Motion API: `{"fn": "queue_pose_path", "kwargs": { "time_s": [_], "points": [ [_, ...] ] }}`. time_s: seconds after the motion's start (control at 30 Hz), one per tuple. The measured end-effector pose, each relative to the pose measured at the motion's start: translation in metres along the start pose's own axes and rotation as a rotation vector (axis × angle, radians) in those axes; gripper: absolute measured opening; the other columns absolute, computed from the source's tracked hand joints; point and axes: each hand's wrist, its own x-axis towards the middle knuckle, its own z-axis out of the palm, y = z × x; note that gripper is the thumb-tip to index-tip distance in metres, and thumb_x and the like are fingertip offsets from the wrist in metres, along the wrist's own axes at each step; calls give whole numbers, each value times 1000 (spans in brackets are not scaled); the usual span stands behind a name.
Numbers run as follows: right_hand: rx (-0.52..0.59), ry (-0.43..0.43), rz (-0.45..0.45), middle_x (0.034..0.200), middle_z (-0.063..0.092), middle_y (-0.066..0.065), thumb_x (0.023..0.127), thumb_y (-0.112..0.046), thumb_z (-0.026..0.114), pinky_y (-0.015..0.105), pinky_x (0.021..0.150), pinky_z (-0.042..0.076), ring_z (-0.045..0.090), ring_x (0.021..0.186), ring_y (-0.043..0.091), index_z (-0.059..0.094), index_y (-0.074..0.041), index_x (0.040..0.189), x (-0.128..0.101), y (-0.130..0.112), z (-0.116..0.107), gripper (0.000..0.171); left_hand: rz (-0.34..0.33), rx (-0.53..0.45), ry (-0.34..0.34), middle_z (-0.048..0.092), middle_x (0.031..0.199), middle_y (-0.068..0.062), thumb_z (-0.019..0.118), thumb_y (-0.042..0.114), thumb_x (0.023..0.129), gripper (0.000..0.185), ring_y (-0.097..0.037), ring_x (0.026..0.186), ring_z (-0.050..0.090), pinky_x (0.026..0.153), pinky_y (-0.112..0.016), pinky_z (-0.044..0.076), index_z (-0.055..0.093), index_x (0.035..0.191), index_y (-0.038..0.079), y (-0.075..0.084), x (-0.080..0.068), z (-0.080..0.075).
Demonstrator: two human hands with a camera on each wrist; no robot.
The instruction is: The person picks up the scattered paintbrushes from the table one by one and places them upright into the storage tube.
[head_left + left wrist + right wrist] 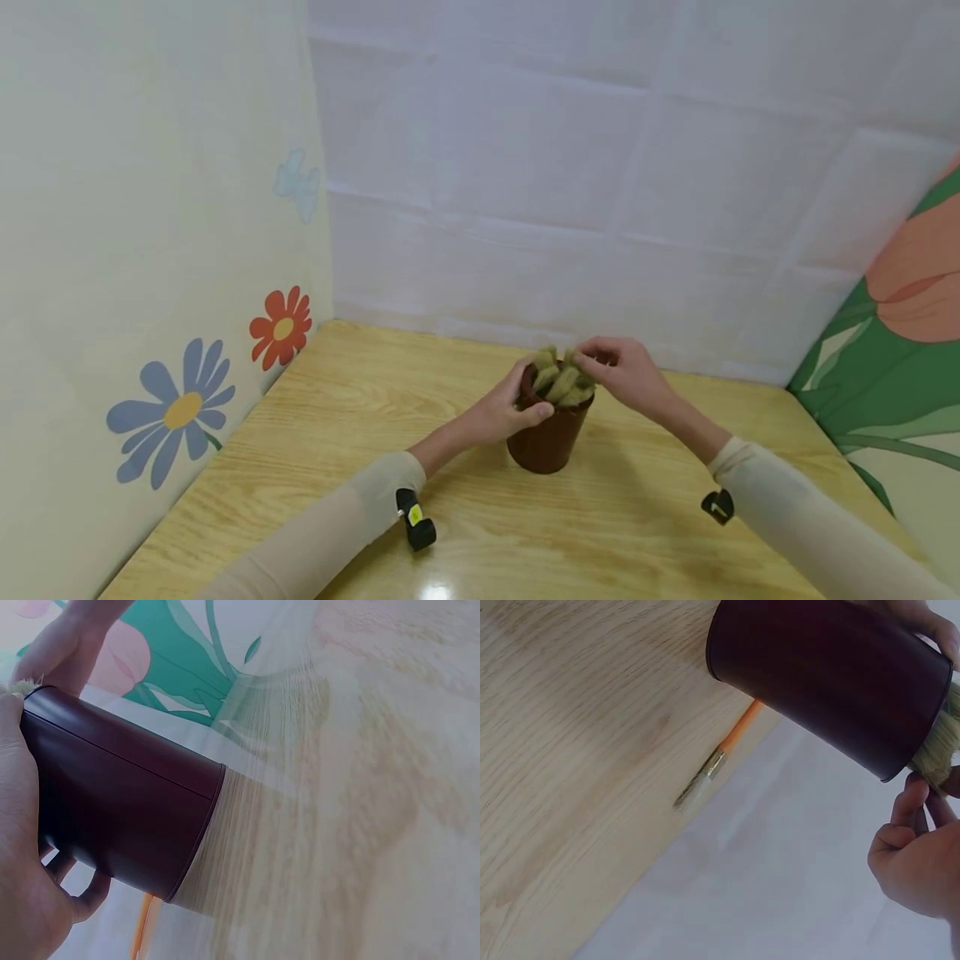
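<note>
Pot [550, 429] within left grip [504, 411].

wooden table [300, 433] with a glossy glare spot at 6 | white quilted wall [570, 167] at 12 | cream wall [112, 208] at 9, blue and red flower stickers | big tulip mural [907, 317] at 3

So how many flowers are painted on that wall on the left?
3: a blue flower lowest, a red flower by the table's corner, and a faint pale blue one higher up.

Pot [548, 437] interior hidden by stalks [561, 382].
</note>
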Motion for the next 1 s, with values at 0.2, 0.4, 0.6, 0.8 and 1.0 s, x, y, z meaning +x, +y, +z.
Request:
{"fn": "queue_pose_path", "kwargs": {
  "time_s": [0.2,0.4,0.6,0.8,1.0],
  "points": [
    [47,-39,23,99,69,1,105,-31,62,43,65,52,62,79,30,74,-15,118,0,1,1,24,-7,24,21,26,157,-8,58,56,100,86,-17,139,40,106,-34,41,6,161,28,-10,-1,-2],
    [104,-45,68,101,69,4,106,-41,57,49,68,50,59,82,36,73,-17,121,4,4,1,33,-3,27,33,29,156,-8,58,57,99,86,-18,139,40,107,-35,40,7,162,26,-9,-5,-3],
    [145,-2,123,100,67,7,107,-48,51,47,71,47,59,84,38,73,-17,117,14,17,3,39,-16,33,24,28,156,-10,57,53,101,87,-19,139,40,106,-35,41,4,162,21,-10,-6,-5],
    [116,14,155,98,67,9,107,-45,52,52,75,49,62,88,35,73,-12,117,28,45,14,40,-4,29,23,26,158,-10,58,52,101,87,-19,141,38,108,-35,40,4,162,22,-6,-5,-3],
    [72,7,119,106,70,10,106,-31,58,44,80,52,64,94,25,74,-5,115,37,71,33,32,20,29,41,27,158,-6,58,58,99,87,-17,141,37,109,-35,38,8,162,24,-4,-3,1]
  ]
}}
